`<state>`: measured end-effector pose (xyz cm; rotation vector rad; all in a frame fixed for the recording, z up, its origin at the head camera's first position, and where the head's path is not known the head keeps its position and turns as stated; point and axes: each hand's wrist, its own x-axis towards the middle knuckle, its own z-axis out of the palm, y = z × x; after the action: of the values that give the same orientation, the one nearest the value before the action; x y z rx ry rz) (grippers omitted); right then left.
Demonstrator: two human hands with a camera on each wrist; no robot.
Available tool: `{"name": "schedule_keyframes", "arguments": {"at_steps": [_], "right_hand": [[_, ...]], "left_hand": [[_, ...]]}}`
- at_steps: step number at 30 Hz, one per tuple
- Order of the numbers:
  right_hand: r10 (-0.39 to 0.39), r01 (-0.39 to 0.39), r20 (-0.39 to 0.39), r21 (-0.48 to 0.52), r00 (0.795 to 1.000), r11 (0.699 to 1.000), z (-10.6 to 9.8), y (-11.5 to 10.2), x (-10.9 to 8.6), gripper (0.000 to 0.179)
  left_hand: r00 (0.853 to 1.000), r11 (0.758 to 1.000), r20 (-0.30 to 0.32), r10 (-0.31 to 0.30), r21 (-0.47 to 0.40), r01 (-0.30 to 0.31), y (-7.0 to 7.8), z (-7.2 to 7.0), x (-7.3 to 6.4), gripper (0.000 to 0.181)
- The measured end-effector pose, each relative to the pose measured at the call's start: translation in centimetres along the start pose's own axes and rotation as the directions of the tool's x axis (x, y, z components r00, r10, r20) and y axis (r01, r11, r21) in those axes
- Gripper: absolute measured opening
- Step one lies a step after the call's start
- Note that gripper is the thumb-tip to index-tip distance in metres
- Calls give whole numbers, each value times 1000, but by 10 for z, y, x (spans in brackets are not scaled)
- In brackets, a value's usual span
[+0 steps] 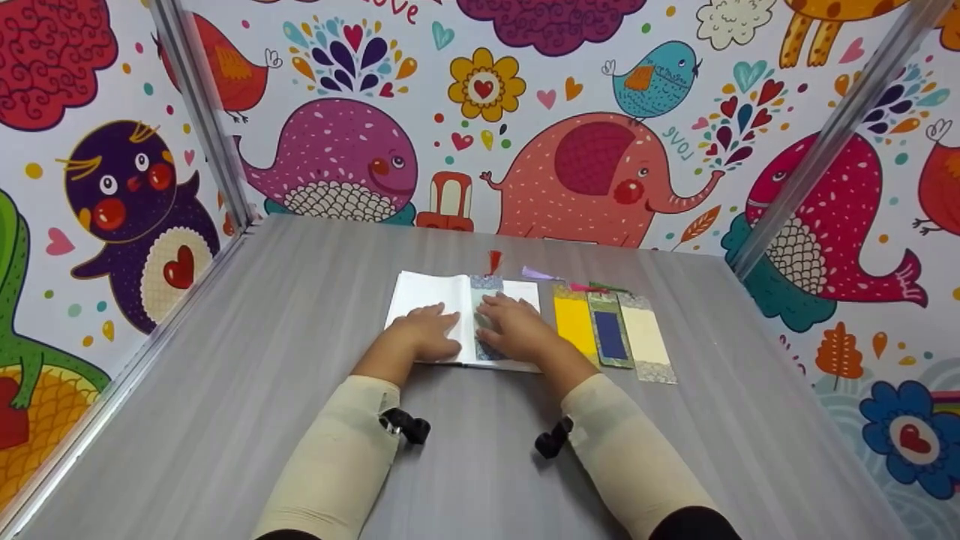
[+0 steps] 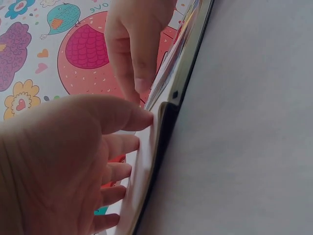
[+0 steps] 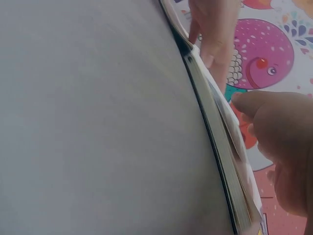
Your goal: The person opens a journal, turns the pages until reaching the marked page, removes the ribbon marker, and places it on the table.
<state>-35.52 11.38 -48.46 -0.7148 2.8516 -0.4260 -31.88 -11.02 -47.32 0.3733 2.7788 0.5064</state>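
An open notebook (image 1: 431, 289) with blank white pages lies on the table. My left hand (image 1: 429, 332) rests on its left page, fingers spread; in the left wrist view the fingertips (image 2: 128, 170) touch the paper. A patterned bookmark (image 1: 486, 283) with a red tassel (image 1: 494, 262) lies along the right page beside the middle fold. Over that bookmark and page my right hand (image 1: 517, 330) is spread flat, hiding part of both. From the right wrist view, the right hand (image 3: 279, 137) is beside the raised page edges, its thumb extended toward the fold.
Right of the notebook lie a yellow bookmark (image 1: 574, 319), a blue one with a green border (image 1: 611, 337) and a cream one (image 1: 646, 337), with tassels at their far ends. The grey table (image 1: 262, 337) meets cartoon-printed walls (image 1: 480, 150) behind and at both sides.
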Motion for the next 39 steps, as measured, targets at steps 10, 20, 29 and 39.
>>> {"name": "schedule_keyframes", "arguments": {"at_steps": [10, 20, 29, 39], "right_hand": [[11, -8, 49, -62, 999, 998, 8, -3, 5, 60], [20, -17, 46, -62, 999, 998, 6, 13, -4, 61], [60, -60, 25, -24, 998, 998, 4, 29, -14, 61], [92, -92, 3, 11, 996, 996, 0, 35, -20, 58]], "left_hand": [[1000, 1000, -9, -3, -14, 3, 1, 0, -1, 77], [1000, 1000, 2, -6, -21, 6, 0, 1, 0, 78], [1000, 1000, 10, -12, -19, 12, -1, 0, -1, 78], [1000, 1000, 14, -3, -24, 3, 1, -1, -3, 78]]}}
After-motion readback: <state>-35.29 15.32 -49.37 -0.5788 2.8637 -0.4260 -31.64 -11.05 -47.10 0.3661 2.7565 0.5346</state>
